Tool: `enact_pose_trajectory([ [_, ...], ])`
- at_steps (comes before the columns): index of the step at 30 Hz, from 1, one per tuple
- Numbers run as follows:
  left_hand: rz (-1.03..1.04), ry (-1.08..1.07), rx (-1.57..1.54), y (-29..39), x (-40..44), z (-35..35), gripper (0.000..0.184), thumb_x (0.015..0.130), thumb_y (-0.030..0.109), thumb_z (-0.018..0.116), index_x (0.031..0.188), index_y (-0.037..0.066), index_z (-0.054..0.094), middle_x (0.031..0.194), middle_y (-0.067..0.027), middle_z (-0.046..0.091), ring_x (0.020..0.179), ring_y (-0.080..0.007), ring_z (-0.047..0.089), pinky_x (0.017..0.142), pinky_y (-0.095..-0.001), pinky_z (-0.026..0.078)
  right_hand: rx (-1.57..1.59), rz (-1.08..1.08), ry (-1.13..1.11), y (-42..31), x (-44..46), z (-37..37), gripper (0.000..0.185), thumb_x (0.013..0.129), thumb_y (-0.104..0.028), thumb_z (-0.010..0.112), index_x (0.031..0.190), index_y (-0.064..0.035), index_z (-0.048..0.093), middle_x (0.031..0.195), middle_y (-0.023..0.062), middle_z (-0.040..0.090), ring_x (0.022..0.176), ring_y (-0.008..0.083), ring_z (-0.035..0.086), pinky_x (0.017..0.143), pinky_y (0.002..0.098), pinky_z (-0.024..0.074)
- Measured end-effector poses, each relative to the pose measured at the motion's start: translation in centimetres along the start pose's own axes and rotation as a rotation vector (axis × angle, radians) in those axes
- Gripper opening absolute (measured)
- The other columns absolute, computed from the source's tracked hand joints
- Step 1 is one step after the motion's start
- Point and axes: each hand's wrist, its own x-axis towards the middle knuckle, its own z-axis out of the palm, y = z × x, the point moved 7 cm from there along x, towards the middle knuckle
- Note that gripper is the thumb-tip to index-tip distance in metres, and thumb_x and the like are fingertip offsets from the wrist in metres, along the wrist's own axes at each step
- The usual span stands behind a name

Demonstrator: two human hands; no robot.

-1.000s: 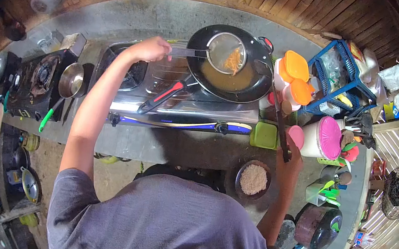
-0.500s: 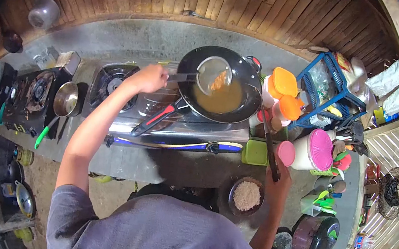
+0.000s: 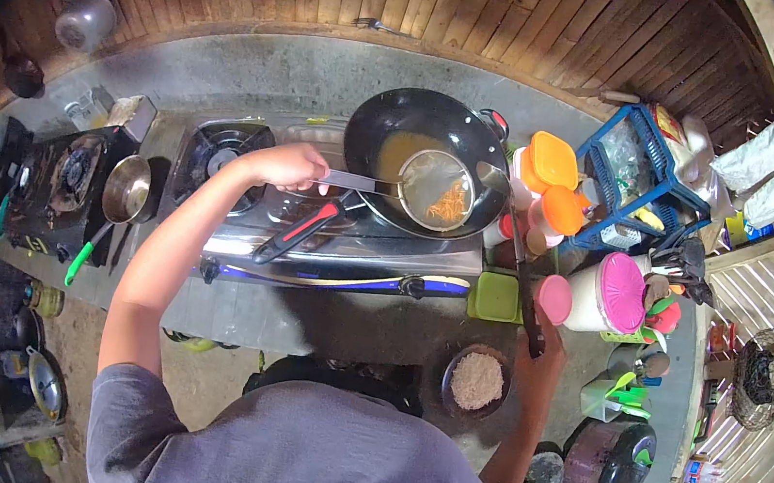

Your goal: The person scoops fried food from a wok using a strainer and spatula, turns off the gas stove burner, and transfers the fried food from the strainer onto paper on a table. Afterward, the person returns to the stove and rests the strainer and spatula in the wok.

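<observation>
My left hand (image 3: pixel 287 167) is closed around the handle of a round mesh strainer (image 3: pixel 430 171). Golden-brown fried shreds (image 3: pixel 448 205) lie in the lower right of its mesh. The strainer is over a black wok (image 3: pixel 379 114), in which brownish oil (image 3: pixel 401 149) shows behind the strainer. Lower right, my right hand (image 3: pixel 543 355) grips the dark handle of a long metal spatula (image 3: pixel 518 259), whose head is by the wok's right rim. Below this hand's left side stands a dark bowl of rice-like grains (image 3: pixel 477 382).
The wok's red-and-black handle (image 3: pixel 300 230) juts over the stove (image 3: pixel 345 263). A bare burner (image 3: pixel 222 156) is left of it. Orange-lidded jars (image 3: pixel 557 210), a pink-lidded tub (image 3: pixel 622 292) and a blue rack (image 3: pixel 645 178) crowd the right side. A green-handled pan (image 3: pixel 127 190) sits farther left.
The strainer has moved right and down across the wok, and the shreds now lie spread lower in it. My left hand shifted slightly down and the spatula's head now shows by the rim.
</observation>
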Motion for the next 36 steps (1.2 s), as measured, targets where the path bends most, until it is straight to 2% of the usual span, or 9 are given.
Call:
enact_pose_trajectory([
  [6,0.027,0.037,-0.077,-0.2,-1.0,-0.2,0.029,0.100,0.027,0.049,0.092,0.007,0.067,0.059,0.0077,0.039,0.046,-0.0037,0.029,0.040,-0.0234,0.021,0.000,-0.032,0.032,-0.2,0.1,-0.3,0.049,0.085,0.001,0.062,0.132,-0.0105,0.059,0.092,0.0088,0.064,0.074,0.0127,0.057,0.067,0.0276,0.0480],
  [9,0.203,0.184,0.074,0.4,-1.2,-1.7,0.030,0.100,0.029,0.048,0.091,0.007,0.068,0.059,0.0077,0.041,0.049,-0.0044,0.032,0.045,-0.0234,0.025,0.008,-0.038,0.044,-0.6,0.1,-0.4,0.049,0.084,0.001,0.062,0.132,-0.0105,0.059,0.092,0.0097,0.065,0.073,0.0132,0.057,0.067,0.0280,0.0480],
  [13,0.226,0.485,0.415,2.1,-2.2,-3.3,0.031,0.099,0.026,0.048,0.089,0.004,0.068,0.059,-0.0024,0.048,0.059,-0.0132,0.046,0.057,-0.0316,0.038,0.011,-0.028,0.039,-0.8,0.0,-0.4,0.048,0.084,0.001,0.062,0.131,-0.0096,0.059,0.093,0.0106,0.065,0.074,0.0138,0.058,0.068,0.0285,0.0483],
  [14,0.247,0.524,0.461,2.6,-2.4,-3.3,0.031,0.095,0.023,0.047,0.087,0.001,0.067,0.075,-0.0180,0.066,0.073,-0.0348,0.065,0.071,-0.0422,0.048,0.015,-0.018,0.039,-0.7,0.0,-0.3,0.048,0.084,0.001,0.062,0.131,-0.0092,0.059,0.093,0.0107,0.065,0.075,0.0139,0.058,0.068,0.0287,0.0484],
  [20,0.237,0.627,0.616,1.5,-1.3,-4.3,0.024,0.090,0.018,0.050,0.089,0.001,0.067,0.086,-0.0204,0.069,0.084,-0.0385,0.066,0.077,-0.0457,0.050,-0.037,-0.055,0.009,-0.2,-0.1,0.0,0.047,0.085,0.000,0.062,0.131,-0.0078,0.059,0.092,0.0093,0.065,0.075,0.0124,0.058,0.066,0.0284,0.0481],
  [24,0.249,0.593,0.684,1.6,-2.2,-5.1,0.027,0.094,0.019,0.047,0.086,-0.001,0.063,0.085,-0.0207,0.067,0.085,-0.0413,0.063,0.076,-0.0456,0.048,0.118,0.145,-0.072,-0.5,-0.2,0.1,0.045,0.084,0.000,0.062,0.129,-0.0036,0.058,0.112,0.0195,0.066,0.101,0.0270,0.066,0.083,0.0359,0.0516],
  [29,0.225,0.380,0.735,3.6,-3.3,-5.9,0.030,0.096,0.023,0.048,0.085,0.002,0.065,0.081,-0.0177,0.067,0.079,-0.0351,0.064,0.074,-0.0428,0.048,0.043,-0.014,-0.051,0.0,0.2,0.7,0.046,0.085,-0.001,0.063,0.130,-0.0036,0.058,0.108,0.0174,0.065,0.096,0.0189,0.065,0.079,0.0302,0.0511],
  [31,0.273,0.303,0.771,2.9,-2.4,-6.5,0.031,0.097,0.024,0.048,0.084,0.002,0.065,0.080,-0.0168,0.067,0.077,-0.0330,0.064,0.074,-0.0424,0.048,0.158,0.099,-0.097,-0.3,0.2,0.8,0.046,0.086,-0.001,0.064,0.131,-0.0041,0.057,0.108,0.0155,0.065,0.092,0.0166,0.064,0.078,0.0290,0.0512],
  [36,0.172,0.040,0.748,2.9,-0.6,-6.1,0.030,0.097,0.026,0.048,0.084,0.006,0.067,0.061,-0.0013,0.053,0.055,-0.0130,0.048,0.055,-0.0324,0.041,0.328,0.176,-0.114,-0.3,-0.2,1.3,0.048,0.087,0.001,0.063,0.134,-0.0059,0.056,0.105,0.0096,0.064,0.085,0.0124,0.061,0.074,0.0277,0.0511],
])
